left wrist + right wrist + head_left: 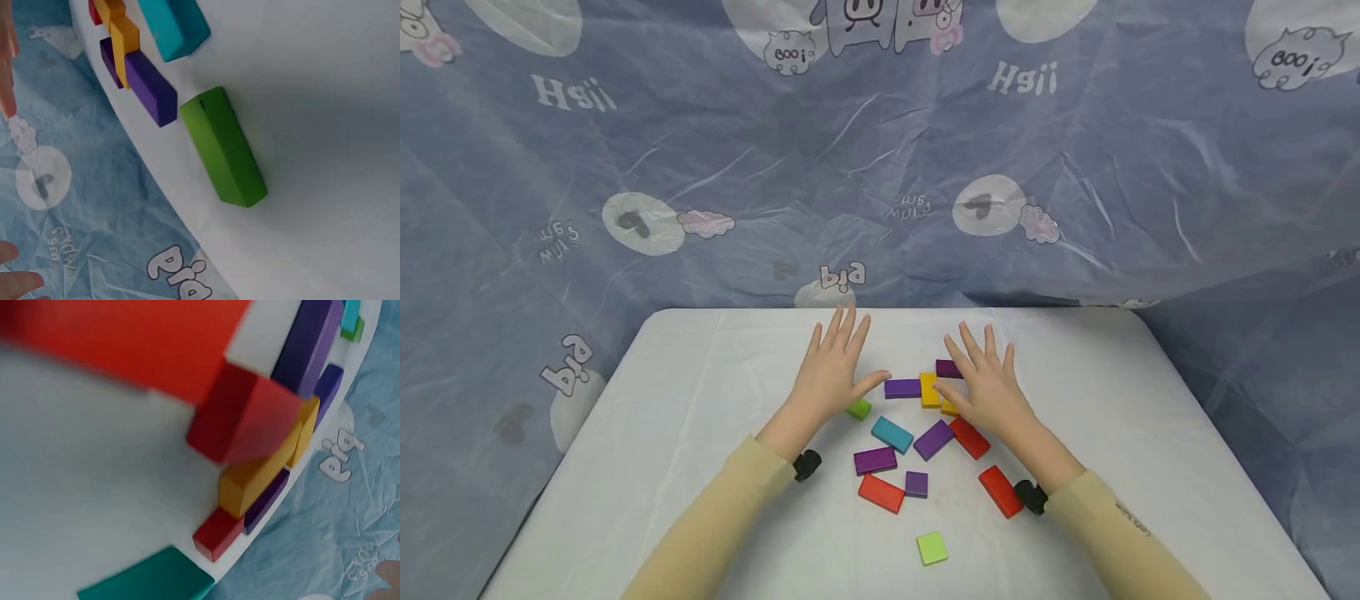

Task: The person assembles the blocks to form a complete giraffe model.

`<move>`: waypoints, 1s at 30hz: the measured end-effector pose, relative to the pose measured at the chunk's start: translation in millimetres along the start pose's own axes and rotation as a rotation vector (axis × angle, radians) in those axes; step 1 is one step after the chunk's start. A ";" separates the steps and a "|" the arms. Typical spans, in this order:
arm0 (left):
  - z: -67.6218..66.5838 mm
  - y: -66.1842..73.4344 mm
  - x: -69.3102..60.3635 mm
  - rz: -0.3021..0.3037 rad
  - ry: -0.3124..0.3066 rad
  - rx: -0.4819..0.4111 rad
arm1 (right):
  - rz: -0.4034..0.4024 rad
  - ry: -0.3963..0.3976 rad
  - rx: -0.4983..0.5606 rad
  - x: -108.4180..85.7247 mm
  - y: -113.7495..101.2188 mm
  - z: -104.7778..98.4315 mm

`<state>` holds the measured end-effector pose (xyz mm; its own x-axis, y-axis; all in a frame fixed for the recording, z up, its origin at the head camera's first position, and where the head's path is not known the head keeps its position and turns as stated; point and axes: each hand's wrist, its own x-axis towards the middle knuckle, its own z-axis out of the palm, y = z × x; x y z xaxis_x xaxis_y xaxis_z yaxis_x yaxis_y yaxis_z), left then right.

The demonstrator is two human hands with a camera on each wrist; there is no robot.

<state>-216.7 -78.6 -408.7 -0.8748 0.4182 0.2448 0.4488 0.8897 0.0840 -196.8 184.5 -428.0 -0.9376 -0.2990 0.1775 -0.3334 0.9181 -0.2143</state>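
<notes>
Multicoloured, smooth rectangular blocks (892,434) | all fingers (859,335) spread apart, clamping nothing | left hand (829,379) near green rectangular block (859,409); right hand (990,389) partly hiding yellow rectangular blocks (928,395) | scattered on white bench (662,417), whose flat top seemingly supports them without any grip

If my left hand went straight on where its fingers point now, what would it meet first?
Your left hand would probably first meet the blue-grey, cartoon-printed hanging sheet beyond the white tabletop, though its distance is unclear.
</notes>
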 end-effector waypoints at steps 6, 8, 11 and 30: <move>14.8 1.4 -11.8 0.041 -0.041 -0.013 | -0.045 0.004 0.021 -14.1 -6.1 6.0; 20.7 1.8 -16.6 0.070 -0.052 -0.020 | -0.054 0.006 0.027 -18.5 -7.8 8.6; 28.9 2.5 -23.7 0.119 -0.083 -0.047 | -0.054 -0.008 0.040 -24.4 -9.8 12.9; 57.9 13.7 -46.4 0.303 -0.149 -0.137 | -0.145 -0.139 0.118 -51.8 -16.8 36.7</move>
<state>-180.5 -75.2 -474.9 -0.7107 0.6904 0.1354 0.7033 0.6925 0.1604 -146.3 175.0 -468.9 -0.8809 -0.4660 0.0824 -0.4671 0.8286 -0.3086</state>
